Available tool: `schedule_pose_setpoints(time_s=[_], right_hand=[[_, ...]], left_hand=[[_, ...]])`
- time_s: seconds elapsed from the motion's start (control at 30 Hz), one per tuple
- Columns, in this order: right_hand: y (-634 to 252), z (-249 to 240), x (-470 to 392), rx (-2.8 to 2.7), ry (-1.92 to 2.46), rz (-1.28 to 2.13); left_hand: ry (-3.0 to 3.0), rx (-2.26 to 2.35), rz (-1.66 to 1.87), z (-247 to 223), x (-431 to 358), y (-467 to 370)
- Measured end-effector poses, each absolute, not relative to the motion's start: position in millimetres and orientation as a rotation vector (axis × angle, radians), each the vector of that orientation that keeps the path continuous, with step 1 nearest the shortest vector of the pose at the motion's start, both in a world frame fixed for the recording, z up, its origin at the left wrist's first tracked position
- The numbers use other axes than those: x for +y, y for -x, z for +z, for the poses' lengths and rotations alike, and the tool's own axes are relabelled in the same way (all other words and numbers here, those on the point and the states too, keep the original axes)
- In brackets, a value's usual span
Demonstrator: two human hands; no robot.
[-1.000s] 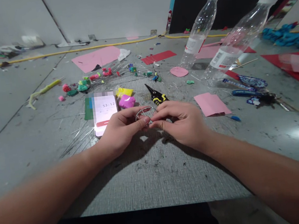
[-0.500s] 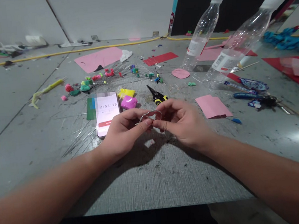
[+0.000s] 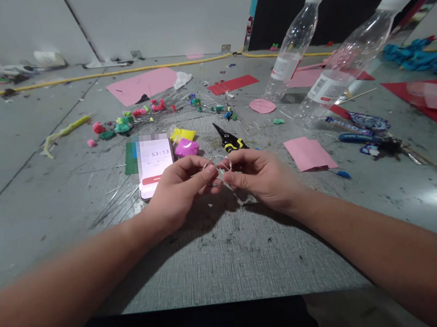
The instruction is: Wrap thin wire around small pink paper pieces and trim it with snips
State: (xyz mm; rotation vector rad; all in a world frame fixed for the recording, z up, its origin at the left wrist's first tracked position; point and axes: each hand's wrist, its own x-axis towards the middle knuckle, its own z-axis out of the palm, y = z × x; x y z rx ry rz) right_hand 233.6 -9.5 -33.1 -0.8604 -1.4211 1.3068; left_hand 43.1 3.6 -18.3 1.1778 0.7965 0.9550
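Observation:
Between my two hands is a thin silvery wire ring [image 3: 218, 158], held over the table near its front edge. My left hand [image 3: 184, 190] pinches the ring's left side between thumb and fingers. On its right side my right hand [image 3: 261, 174] is closed, thumb and fingertips against the wire. Parts of the ring are hidden behind the fingers. Just beyond the hands lie black-and-yellow pliers [image 3: 229, 137], a purple packet [image 3: 186, 147] and a yellow packet [image 3: 182, 134]. A phone [image 3: 154, 165] showing a timer lies beside my left hand.
Loose wires [image 3: 117, 203] lie left of the phone. Two clear plastic bottles [image 3: 287, 55] stand at the back right. Pink paper [image 3: 310, 154] and blue-handled pliers [image 3: 360, 138] lie to the right. Colourful clay bits [image 3: 123, 126] on wires are scattered farther back.
The wire ring has turned between my fingers and shows a rounder loop. My right thumb and fingertips have shifted slightly apart from the left ones. The whole view has moved a little.

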Motion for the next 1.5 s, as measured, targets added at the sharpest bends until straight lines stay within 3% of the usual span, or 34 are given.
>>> schedule_pose_setpoints(time_s=[0.5,0.93,1.23,1.5], right_hand=[[-216.7,-36.8,-18.6,-1.317,0.620,1.492],[-225.0,-25.4,-21.5,-1.228,0.945,1.519],[-224.3,-32.6,-19.1,-1.273,1.170,1.303],[-234.9,-34.3,-14.7,-1.611,0.994,0.883]], left_hand=[[-0.894,0.617,0.693,-16.6,1.4,-42.2],[-1.352,0.801,0.930,-18.5,6.7,-40.9],[-1.639,0.899,1.025,-23.0,1.4,-42.6],[-1.325,0.897,0.966,-18.2,8.5,-41.9]])
